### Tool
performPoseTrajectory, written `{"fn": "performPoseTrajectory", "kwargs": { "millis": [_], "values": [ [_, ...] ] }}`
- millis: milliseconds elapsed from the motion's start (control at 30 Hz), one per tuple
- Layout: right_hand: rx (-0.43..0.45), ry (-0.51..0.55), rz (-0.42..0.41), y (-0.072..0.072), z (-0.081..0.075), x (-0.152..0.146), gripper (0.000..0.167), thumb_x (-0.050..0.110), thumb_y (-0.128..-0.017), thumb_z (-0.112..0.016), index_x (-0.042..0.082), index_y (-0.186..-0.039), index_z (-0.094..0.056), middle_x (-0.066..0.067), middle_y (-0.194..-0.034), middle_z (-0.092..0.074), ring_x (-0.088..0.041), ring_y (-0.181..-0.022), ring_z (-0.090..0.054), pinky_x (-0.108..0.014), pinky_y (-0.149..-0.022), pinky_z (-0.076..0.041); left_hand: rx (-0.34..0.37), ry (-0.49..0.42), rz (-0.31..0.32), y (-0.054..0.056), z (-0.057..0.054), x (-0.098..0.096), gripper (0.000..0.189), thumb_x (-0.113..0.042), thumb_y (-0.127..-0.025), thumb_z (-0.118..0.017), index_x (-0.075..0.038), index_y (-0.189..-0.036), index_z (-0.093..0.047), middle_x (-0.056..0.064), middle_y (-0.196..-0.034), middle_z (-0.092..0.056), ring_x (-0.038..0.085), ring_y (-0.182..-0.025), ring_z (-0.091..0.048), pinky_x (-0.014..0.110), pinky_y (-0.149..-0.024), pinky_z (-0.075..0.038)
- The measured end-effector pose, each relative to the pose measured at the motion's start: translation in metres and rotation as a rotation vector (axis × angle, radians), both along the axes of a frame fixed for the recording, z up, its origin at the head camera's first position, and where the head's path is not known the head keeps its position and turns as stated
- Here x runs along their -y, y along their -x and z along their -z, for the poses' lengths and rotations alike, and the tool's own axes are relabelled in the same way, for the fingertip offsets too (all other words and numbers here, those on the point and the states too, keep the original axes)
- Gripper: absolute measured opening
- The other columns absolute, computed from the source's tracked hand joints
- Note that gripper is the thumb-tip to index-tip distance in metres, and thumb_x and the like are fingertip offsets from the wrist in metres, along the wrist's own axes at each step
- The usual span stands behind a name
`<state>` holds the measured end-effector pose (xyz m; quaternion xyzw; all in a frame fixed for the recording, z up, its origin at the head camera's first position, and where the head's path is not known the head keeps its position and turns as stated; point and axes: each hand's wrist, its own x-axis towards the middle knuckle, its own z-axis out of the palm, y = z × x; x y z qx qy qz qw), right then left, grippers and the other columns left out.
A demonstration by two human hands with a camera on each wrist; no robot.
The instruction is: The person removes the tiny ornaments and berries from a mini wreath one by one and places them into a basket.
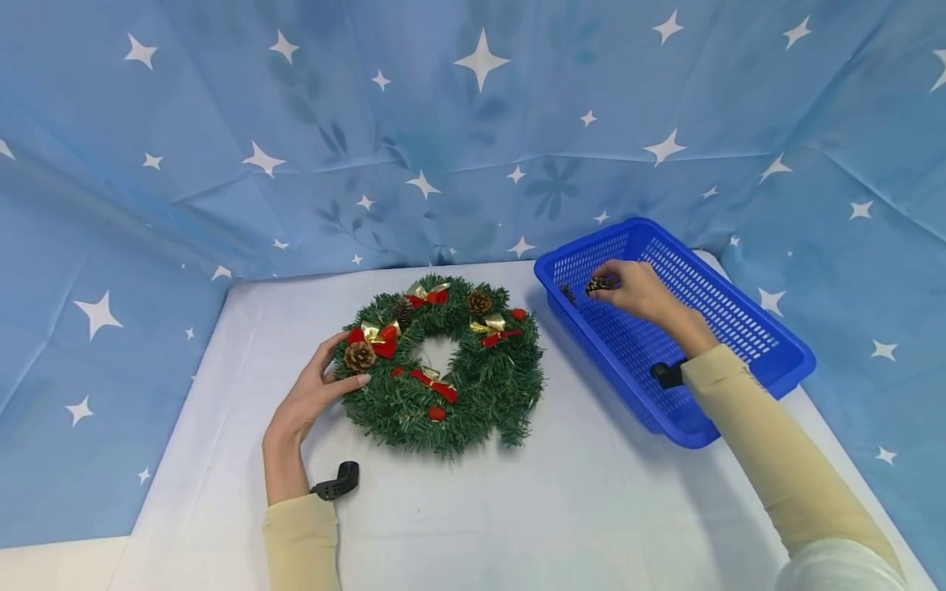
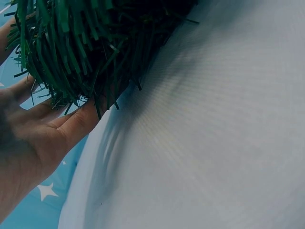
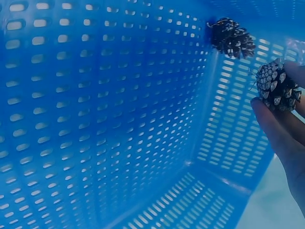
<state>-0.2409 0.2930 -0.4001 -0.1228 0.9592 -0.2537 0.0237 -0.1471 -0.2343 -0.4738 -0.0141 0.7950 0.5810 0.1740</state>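
Note:
A green wreath (image 1: 510,386) with red-and-gold bows, red berries and several pine cones lies on the white table. My left hand (image 1: 314,390) holds its left edge, thumb on the upper side; in the left wrist view the other fingers of the left hand (image 2: 52,131) reach around and under the green bristles, partly hidden. Over the far end of a blue basket (image 1: 643,410), my right hand (image 1: 643,291) pinches a pine cone (image 1: 595,285) between thumb and fingertips. Another pine cone (image 3: 232,38) rests in the basket, just beyond the held one in the right wrist view.
The basket has slotted walls and stands at an angle on the table's right side. Behind the white table (image 1: 473,525) hangs a blue curtain (image 1: 458,123) with white stars, which also runs along both sides.

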Motion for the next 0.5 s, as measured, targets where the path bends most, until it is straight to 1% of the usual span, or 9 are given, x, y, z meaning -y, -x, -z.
{"fn": "performPoseTrajectory", "kwargs": {
  "millis": [200,500],
  "values": [
    [0.004,-0.013,0.004,0.005,0.006,-0.002,0.033,0.01,-0.094,-0.075,-0.008,-0.121,-0.069,-0.028,-0.114,-0.072,-0.043,-0.102,-0.072,-0.054,-0.085,-0.059,-0.004,-0.001,-0.001,0.0,-0.001,0.0,0.097,-0.037,-0.092,-0.079,-0.041,-0.165,-0.015,0.006,-0.174,0.001,0.056,-0.154,-0.003,0.075,-0.118,-0.016],
    [0.019,-0.006,-0.005,0.011,0.013,-0.003,0.035,0.007,-0.096,-0.071,-0.007,-0.127,-0.068,-0.027,-0.117,-0.072,-0.044,-0.106,-0.072,-0.054,-0.086,-0.059,0.003,-0.003,-0.004,0.0,0.0,0.001,0.096,-0.037,-0.092,-0.079,-0.042,-0.164,-0.016,0.006,-0.174,0.002,0.055,-0.155,-0.003,0.075,-0.118,-0.017]
  ]
}}
